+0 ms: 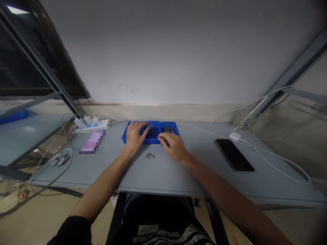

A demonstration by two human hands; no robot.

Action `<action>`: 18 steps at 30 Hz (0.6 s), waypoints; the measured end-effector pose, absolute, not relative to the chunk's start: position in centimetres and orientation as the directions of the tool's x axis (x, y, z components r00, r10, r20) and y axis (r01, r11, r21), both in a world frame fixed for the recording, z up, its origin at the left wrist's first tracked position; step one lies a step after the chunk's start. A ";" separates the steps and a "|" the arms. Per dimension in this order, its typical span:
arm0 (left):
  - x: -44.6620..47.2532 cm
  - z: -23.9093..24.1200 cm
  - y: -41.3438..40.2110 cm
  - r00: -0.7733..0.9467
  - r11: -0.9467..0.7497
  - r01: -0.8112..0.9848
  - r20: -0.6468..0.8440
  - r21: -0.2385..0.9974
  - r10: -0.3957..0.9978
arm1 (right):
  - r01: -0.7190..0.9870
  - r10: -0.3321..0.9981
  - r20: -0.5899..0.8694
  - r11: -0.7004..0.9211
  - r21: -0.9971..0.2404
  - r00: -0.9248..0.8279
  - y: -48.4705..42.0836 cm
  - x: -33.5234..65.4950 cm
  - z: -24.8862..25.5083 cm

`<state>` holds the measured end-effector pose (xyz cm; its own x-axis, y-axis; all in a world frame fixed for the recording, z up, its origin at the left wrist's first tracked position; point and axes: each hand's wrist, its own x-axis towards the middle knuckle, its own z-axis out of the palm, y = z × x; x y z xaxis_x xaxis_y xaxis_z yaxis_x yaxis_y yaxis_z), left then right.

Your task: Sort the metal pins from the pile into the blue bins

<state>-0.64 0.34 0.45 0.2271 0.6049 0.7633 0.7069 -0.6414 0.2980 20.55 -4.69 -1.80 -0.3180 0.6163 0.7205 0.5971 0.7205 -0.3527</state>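
A blue divided tray (170, 124) sits on the grey table (199, 170) ahead of me, with small dark metal clips (168, 130) in its compartments. My left hand (134, 136) lies over the tray's left side, fingers stretched into the middle compartment among the clips. My right hand (172, 145) rests at the tray's front edge with fingers curled together, pinching something too small to make out. Two dark clips (150, 156) lie loose on the table just in front of the tray, between my wrists.
A black phone (234, 154) lies face up to the right, with a white charger puck (234, 136) and cable beyond it. At the left are a white power strip (92, 126), a blurred pink item (92, 142) and loose cables. A wall stands behind the table.
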 end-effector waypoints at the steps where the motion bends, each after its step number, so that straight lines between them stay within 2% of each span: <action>1: -0.8 0.5 0.4 0.215 -0.620 0.726 0.758 0.298 0.616 | 0.589 0.615 0.695 0.736 -0.335 -0.373 -4.9 20.4 -2.0; 4: -1.0 0.5 0.4 0.211 -0.605 0.738 0.750 0.298 0.627 | 0.595 0.620 0.581 0.758 -0.268 -0.528 -5.4 19.9 -2.5; 7: -0.9 0.6 0.2 0.266 -0.657 0.694 0.744 0.294 0.613 | 0.599 0.632 0.407 0.769 -0.225 -0.659 -5.8 19.5 -2.3; 11: -0.3 0.6 -0.3 0.371 -0.745 0.609 0.732 0.272 0.571 | 0.646 0.689 0.225 0.724 -0.241 -0.689 -6.1 19.5 -1.8; 14: 0.1 0.6 -0.5 0.430 -0.785 0.561 0.718 0.263 0.548 | 0.673 0.721 0.194 0.691 -0.263 -0.665 -6.1 19.7 -1.8; 18: 0.3 0.6 -0.6 0.472 -0.808 0.537 0.707 0.243 0.526 | 0.638 0.690 0.231 0.723 -0.265 -0.686 -5.9 20.0 -2.4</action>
